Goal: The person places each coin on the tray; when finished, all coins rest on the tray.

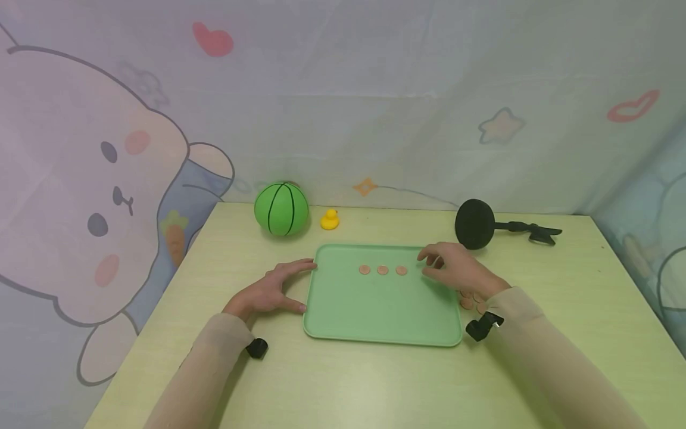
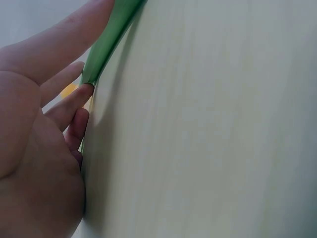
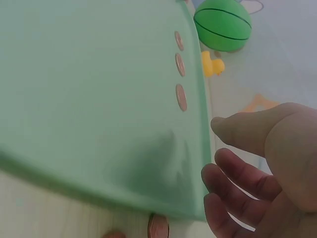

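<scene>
A light green tray (image 1: pixel 375 316) lies on the table, with three copper-coloured coins (image 1: pixel 383 270) in a row near its far side. At the tray's left edge, my left hand (image 1: pixel 265 293) has thumb and fingers spread, their tips touching the rim. Over the tray's right part hovers my right hand (image 1: pixel 455 267), its fingers loosely bent. The right wrist view shows a gap between the thumb (image 3: pixel 237 131) and fingers, with nothing visible in it. Several more coins (image 1: pixel 466 302) lie on the table by the tray's right edge, partly hidden under my right wrist.
Behind the tray stand a green ball (image 1: pixel 281 210) with black lines and a yellow rubber duck (image 1: pixel 330 220). At the back right is a black round object (image 1: pixel 474 224) with a rod-like handle. A patterned cloth (image 1: pixel 343 119) hangs behind the table.
</scene>
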A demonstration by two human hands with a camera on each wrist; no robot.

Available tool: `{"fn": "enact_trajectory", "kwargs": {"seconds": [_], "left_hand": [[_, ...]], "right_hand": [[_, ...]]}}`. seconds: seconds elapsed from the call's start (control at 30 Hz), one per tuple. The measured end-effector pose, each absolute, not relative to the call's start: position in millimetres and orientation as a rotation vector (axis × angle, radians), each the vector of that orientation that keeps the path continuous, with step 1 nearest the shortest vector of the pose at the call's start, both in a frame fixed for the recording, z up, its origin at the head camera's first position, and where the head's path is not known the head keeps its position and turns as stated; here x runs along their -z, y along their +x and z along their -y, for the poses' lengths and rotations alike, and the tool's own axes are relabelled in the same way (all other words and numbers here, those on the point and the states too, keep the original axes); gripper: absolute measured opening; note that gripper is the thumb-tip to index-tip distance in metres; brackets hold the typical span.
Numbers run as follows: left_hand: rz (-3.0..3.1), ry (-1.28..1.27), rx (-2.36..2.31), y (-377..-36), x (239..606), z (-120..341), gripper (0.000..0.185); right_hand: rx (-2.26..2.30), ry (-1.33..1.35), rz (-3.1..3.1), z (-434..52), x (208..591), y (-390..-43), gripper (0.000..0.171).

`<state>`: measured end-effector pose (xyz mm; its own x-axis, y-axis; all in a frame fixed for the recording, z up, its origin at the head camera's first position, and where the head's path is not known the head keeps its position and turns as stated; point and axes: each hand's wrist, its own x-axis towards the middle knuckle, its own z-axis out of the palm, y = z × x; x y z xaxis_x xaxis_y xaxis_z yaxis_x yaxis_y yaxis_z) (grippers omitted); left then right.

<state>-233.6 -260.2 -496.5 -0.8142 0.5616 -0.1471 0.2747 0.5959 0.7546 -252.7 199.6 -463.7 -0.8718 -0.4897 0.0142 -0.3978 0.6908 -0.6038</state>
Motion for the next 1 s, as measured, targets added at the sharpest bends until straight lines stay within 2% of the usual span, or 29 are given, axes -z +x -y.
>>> {"fn": "enact_trajectory", "kwargs": {"seconds": [0.3, 0.77, 1.0], "left_hand": [[-2.466, 0.663, -1.067, -233.2, 496.7, 259.5, 0.097], [-2.465, 0.681, -1.065, -234.1, 496.6, 260.2, 0.097], [-2.461, 0.686, -1.069, -233.8, 496.8, 260.0, 0.097]], "right_hand": [[0.954, -0.707, -2.772, -234.0, 460.3, -240.5, 0.022], [0.881, -0.584, -2.820, -268.0, 461.0, -232.8, 0.025], [0.827, -0.595, -2.846, -282.5, 468.9, -236.1, 0.017]]}}
